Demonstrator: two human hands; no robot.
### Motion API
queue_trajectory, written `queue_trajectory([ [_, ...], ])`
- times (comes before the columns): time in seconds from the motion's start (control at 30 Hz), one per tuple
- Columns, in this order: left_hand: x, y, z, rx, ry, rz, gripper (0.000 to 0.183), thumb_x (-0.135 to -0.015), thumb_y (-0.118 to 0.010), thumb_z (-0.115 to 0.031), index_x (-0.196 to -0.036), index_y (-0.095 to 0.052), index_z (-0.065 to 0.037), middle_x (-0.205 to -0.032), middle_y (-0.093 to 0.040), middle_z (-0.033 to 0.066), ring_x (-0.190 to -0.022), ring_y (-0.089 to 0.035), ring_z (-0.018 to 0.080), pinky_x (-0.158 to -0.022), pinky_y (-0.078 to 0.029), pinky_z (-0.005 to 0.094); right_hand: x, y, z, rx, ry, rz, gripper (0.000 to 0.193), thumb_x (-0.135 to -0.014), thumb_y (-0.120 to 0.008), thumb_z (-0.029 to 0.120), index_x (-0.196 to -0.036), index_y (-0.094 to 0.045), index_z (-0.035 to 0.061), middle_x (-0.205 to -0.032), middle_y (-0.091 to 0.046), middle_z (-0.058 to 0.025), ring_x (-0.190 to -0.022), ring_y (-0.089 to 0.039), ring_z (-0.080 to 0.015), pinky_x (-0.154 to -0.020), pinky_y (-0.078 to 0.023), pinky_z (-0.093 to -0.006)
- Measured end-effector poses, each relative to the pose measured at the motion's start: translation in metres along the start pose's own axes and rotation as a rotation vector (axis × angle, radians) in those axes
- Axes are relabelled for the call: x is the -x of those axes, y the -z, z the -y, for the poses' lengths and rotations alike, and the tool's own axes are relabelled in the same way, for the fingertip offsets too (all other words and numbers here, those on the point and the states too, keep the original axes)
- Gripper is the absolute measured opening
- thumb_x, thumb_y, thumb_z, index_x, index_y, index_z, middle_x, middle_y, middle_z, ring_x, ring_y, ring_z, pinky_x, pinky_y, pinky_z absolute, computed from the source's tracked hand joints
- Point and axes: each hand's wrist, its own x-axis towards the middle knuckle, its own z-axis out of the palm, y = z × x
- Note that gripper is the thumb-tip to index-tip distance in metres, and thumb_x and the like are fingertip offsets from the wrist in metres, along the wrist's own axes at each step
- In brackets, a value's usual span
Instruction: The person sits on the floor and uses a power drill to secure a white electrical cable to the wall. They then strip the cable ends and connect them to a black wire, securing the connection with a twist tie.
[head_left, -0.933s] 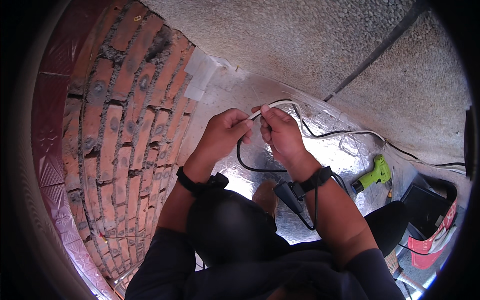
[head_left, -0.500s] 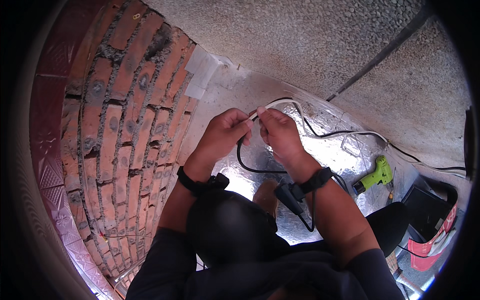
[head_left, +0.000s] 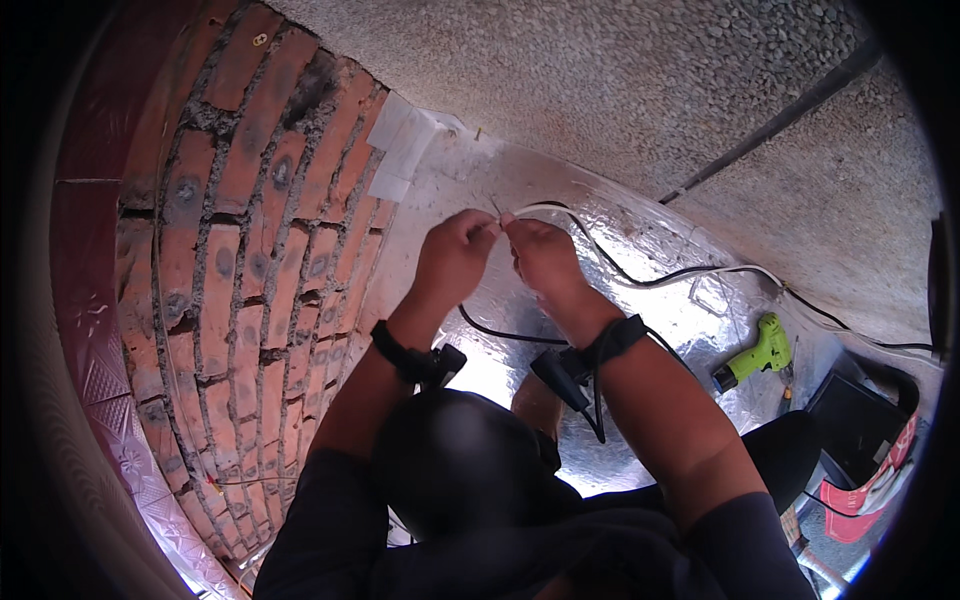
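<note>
A white cable (head_left: pixel 605 262) runs from the right along the foot of the pebbled wall to my fingers. My right hand (head_left: pixel 543 258) pinches it close to its tip, where thin strands or wire ends seem to stick up. Thumb and forefinger of my left hand (head_left: pixel 452 258) are closed at that same tip, nearly touching the right fingertips; what they grip is too small to make out. Alongside the white one lies a black cable (head_left: pixel 690 270), which loops behind my right hand and shows again as a curve below both hands.
A green cordless drill (head_left: pixel 765 350) lies on the silvery foil-like floor covering (head_left: pixel 660 400) to the right. Beyond it stands a red and black tool bag (head_left: pixel 860 500). A brick wall (head_left: pixel 240 260) rises on the left, and a pebbled wall (head_left: pixel 620 80) at the far side.
My hands have come closer together and slid along the white cable to its tip. The black loop beneath them has shifted left and flattened, and the white cable's arch is lower.
</note>
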Motion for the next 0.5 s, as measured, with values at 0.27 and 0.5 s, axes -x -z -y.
queue_trajectory([
  [0.27, -0.096, 0.005, 0.085, -0.034, 0.165, -0.016, 0.020, -0.085, -0.061, -0.020, -0.092, -0.068, -0.002, -0.080, -0.068, 0.0144, -0.074, -0.066, 0.0262, -0.068, -0.050, 0.0355, 0.020, 0.064, -0.019, 0.151, 0.041, 0.027, 0.030, -0.092, -0.059, 0.027, -0.098, -0.069, -0.0003, -0.059, -0.046, 0.0033, -0.049, -0.038, -0.0067, -0.046, -0.029, -0.0245],
  [0.5, -0.141, -0.010, 0.130, -0.168, 0.123, -0.036, 0.025, -0.082, -0.062, -0.025, -0.088, -0.069, -0.002, -0.082, -0.068, 0.0172, -0.079, -0.066, 0.0319, -0.071, -0.050, 0.0391, 0.051, 0.126, -0.002, 0.135, 0.053, -0.074, 0.027, -0.093, -0.058, 0.024, -0.100, -0.068, -0.0009, -0.056, -0.043, 0.0040, -0.045, -0.033, -0.0059, -0.042, -0.025, -0.0236],
])
